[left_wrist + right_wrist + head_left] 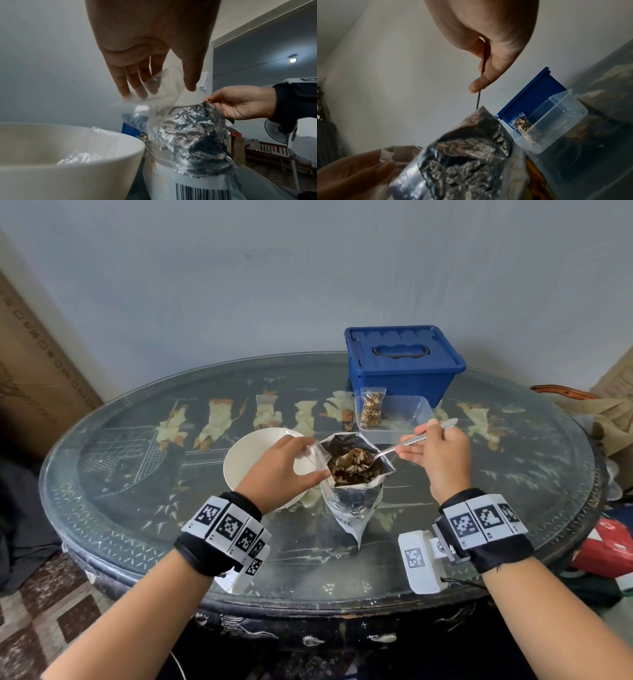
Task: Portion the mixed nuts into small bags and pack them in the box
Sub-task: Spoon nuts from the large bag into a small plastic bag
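Observation:
A large foil pouch of mixed nuts (356, 494) stands open at the table's middle. My right hand (438, 450) grips a metal spoon (394, 450) whose bowl, heaped with nuts, hovers over the pouch mouth. My left hand (287, 463) pinches a small clear empty bag (317, 460) at the pouch's left rim; in the left wrist view the bag (159, 88) hangs between thumb and fingers. A filled small bag (372, 407) leans in the left end of a clear plastic box (411, 412). In the right wrist view the spoon handle (481, 75) runs down from my fingers into the pouch (462, 155).
A white bowl (253, 457) sits left of the pouch, partly under my left hand. A blue lidded bin (402, 364) stands behind the clear box. The round glass-topped table (171, 508) backs onto a wall; bags and clutter lie off its right edge.

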